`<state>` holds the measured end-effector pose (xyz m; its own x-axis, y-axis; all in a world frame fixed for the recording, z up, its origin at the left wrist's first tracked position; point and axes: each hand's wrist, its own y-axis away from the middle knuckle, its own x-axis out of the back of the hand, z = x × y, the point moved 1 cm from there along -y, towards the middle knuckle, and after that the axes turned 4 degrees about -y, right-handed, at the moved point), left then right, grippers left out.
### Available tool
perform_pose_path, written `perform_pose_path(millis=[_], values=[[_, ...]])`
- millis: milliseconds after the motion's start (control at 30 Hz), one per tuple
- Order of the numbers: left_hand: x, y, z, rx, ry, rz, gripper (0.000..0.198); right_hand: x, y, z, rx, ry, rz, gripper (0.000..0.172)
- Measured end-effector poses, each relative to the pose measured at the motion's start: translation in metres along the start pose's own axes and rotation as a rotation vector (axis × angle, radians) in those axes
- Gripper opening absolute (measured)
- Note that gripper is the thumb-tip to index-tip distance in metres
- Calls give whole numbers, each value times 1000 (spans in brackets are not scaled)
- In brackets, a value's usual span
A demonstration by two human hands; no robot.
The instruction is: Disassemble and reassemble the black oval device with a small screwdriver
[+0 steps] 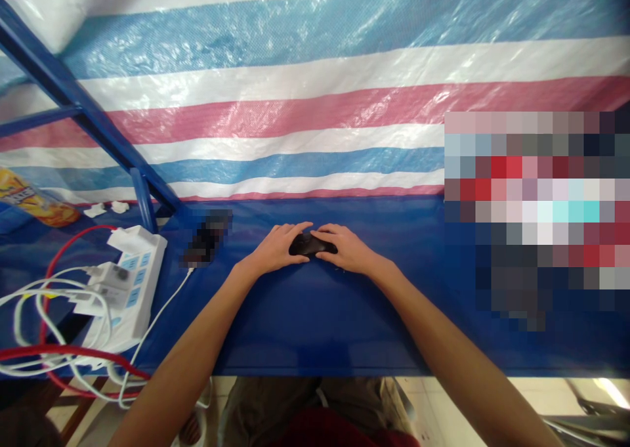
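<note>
A small, dark, rounded object that looks like a black computer mouse (313, 244) lies at the middle of the blue table (315, 309). From its left end, my left hand (276, 249) grips it between thumb and fingers. My right hand (350, 247) does the same at the right end, so both hands hold it together. The fingertips cover parts of its two ends.
On the left, a white power strip (147, 283) carries plugs and tangled white and red cables. A blurred phone (204, 240) on a white cord lies beside it. A blue metal frame (83, 106) and striped sheet (295, 119) stand behind. Pixelation hides the right side.
</note>
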<state>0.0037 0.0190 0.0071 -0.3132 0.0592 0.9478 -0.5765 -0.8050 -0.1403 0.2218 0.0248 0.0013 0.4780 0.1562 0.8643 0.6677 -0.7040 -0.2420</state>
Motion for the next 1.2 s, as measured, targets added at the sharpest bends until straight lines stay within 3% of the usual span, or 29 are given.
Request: perform_pose_path(millis=[400,633,900,1100,1200], values=[[4,1,1,23,4,-27,75,4,-1,-1,-10,-21,-24,50],[3,1,2,15,24,1,73,-1,-1,5,-32,-46,9,64],[3,0,2,11,1,17,71,-1,-1,6,-23,-61,22,56],[6,2,-2,22,7,39,67,6,1,2,-33,-80,21,64],[6,3,-3,33,14,62,56,9,1,2,-43,-87,59,53]])
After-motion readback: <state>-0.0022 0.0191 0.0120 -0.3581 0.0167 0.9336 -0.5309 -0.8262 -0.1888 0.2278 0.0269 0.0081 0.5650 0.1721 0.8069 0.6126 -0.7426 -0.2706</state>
